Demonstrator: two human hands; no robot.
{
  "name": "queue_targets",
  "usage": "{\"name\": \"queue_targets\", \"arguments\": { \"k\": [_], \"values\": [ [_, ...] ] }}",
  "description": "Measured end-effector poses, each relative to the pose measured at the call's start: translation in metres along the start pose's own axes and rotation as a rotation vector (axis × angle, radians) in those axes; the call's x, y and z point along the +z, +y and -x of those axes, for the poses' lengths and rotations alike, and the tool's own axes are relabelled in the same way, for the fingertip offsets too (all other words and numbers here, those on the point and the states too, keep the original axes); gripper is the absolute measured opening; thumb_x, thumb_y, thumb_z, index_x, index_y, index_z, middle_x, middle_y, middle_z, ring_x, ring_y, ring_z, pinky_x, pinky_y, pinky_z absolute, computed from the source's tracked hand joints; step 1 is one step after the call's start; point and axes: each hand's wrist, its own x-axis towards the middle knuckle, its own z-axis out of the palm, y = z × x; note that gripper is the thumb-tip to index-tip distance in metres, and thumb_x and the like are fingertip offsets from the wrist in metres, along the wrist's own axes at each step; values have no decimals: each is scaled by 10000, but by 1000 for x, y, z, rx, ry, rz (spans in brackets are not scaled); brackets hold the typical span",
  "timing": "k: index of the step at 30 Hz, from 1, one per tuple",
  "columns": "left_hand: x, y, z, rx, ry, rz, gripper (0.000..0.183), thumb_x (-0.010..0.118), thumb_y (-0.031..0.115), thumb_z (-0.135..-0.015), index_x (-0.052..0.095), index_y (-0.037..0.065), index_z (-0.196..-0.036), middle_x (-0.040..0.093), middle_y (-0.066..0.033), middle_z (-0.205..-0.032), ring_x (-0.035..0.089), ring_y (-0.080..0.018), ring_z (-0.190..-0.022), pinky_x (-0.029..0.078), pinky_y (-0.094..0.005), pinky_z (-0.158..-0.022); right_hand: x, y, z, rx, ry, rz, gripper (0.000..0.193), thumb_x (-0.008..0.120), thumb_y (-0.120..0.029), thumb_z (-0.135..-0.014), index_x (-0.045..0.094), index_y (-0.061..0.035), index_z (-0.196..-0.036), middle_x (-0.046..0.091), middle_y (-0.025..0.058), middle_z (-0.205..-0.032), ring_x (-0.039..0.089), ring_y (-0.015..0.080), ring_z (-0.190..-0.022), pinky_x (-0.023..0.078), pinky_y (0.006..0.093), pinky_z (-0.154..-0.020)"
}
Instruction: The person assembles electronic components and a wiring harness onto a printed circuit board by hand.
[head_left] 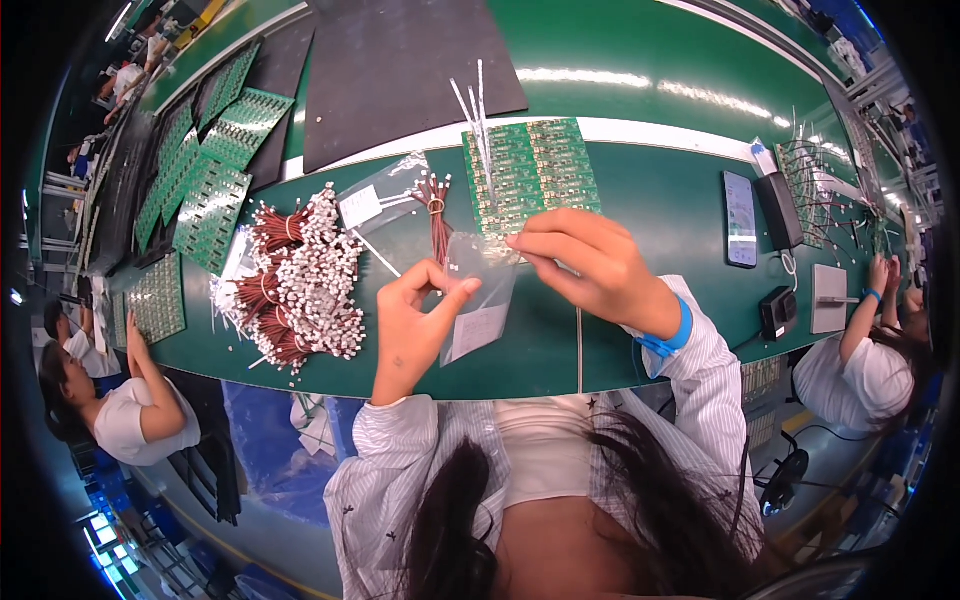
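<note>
My left hand (418,318) is closed in a pinch on a clear plastic bag (478,312), which has a white label near its lower end. To the right, my right hand (600,268) is raised with its thumb and fingertips brought together close to the bag's upper edge. Whatever lies between those fingertips is too small to make out. Just beyond both hands a green circuit board panel (540,165) lies on the bench, with several thin white strips (484,140) across its left part. A tied bundle of brown wires (437,212) with white connectors lies beyond my left hand.
A large heap of wire bundles (300,280) sits on the left, beside another labelled clear bag (378,190). More circuit boards (212,215) lean at the far left, near a black mat (400,75). A phone (739,218) and black box (777,312) lie right. Co-workers sit on both sides.
</note>
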Motion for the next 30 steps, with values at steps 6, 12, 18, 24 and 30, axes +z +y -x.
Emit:
{"name": "queue_targets", "arguments": {
  "k": [6,12,18,24,30],
  "values": [
    [2,1,2,13,-24,-57,231,689,51,-754,496,-1,-639,520,1,-643,463,-47,-643,372,-192,-595,-6,-1,6,45,15,-45,271,619,58,-660,610,-37,-913,596,73,-859,608,205,-709,491,287,-574],
    [0,0,2,4,-46,-33,212,678,48,-762,507,-3,-648,528,-3,-649,478,-51,-645,384,-197,-606,-12,0,1,315,-43,-365,166,537,69,-714,593,-15,-846,566,54,-824,547,141,-629,435,249,-528],
    [3,0,-1,-21,-49,-7,156,650,51,-786,544,-23,-698,573,-21,-675,539,-77,-651,437,-214,-629,-22,9,-3,349,-388,-419,125,525,52,-755,576,7,-861,530,47,-819,491,120,-640,380,233,-512],
    [7,1,-1,35,-48,-129,160,653,55,-777,536,-34,-715,590,-45,-669,543,-81,-622,444,-219,-612,-21,6,-3,456,-365,-430,102,510,25,-813,568,-6,-891,554,44,-800,516,116,-641,408,244,-550],
    [4,-4,-3,102,-58,-171,155,645,43,-785,534,-35,-710,586,-45,-662,550,-79,-635,446,-218,-618,-24,8,-2,547,-370,-577,87,523,-5,-832,560,-1,-910,618,55,-803,583,114,-690,430,216,-591]
  ]
}}
